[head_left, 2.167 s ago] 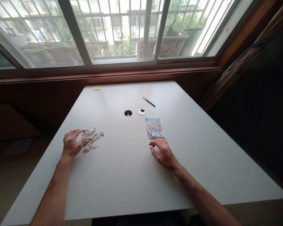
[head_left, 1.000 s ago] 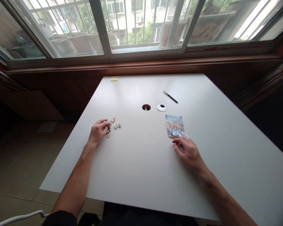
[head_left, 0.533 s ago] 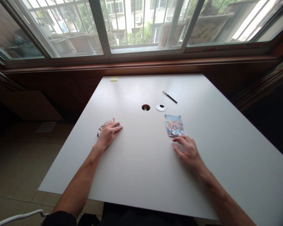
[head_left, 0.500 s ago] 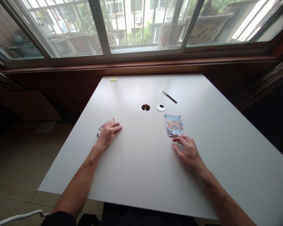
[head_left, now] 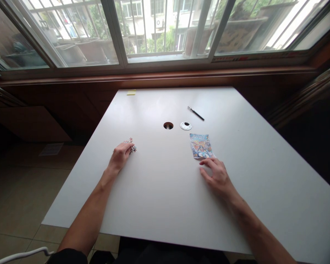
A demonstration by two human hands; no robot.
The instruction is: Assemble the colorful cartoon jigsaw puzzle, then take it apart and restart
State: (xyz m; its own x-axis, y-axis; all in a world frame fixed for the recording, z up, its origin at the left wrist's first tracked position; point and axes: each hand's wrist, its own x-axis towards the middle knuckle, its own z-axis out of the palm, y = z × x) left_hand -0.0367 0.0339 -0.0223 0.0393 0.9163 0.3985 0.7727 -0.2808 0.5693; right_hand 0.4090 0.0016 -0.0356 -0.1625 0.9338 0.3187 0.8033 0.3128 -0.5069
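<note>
On the left of the white table (head_left: 154,190), my left hand (head_left: 120,157) is curled over a small pile of jigsaw pieces (head_left: 132,149). Its fingers are bent together around some of them, and the hand hides much of the pile. More pieces show just past the fingertips. My right hand (head_left: 216,176) rests on the tabletop with thumb and forefinger apart and nothing between them. Just beyond its fingers lies a colourful printed picture sheet (head_left: 201,146), its near edge slightly curled. The fingertips are at the sheet's lower edge; I cannot tell whether they touch it.
A round cable hole (head_left: 168,125) opens in the table, with its silver cover (head_left: 185,126) lying beside it. Farther back is a black pen (head_left: 196,113). Yellow sticky notes (head_left: 131,92) lie at the far left corner. A window (head_left: 165,33) stands behind the table.
My left hand has drawn back slightly left, and its outstretched fingers have curled in over the jigsaw pieces. My right hand has stayed by the picture sheet. The view has shifted a little.
</note>
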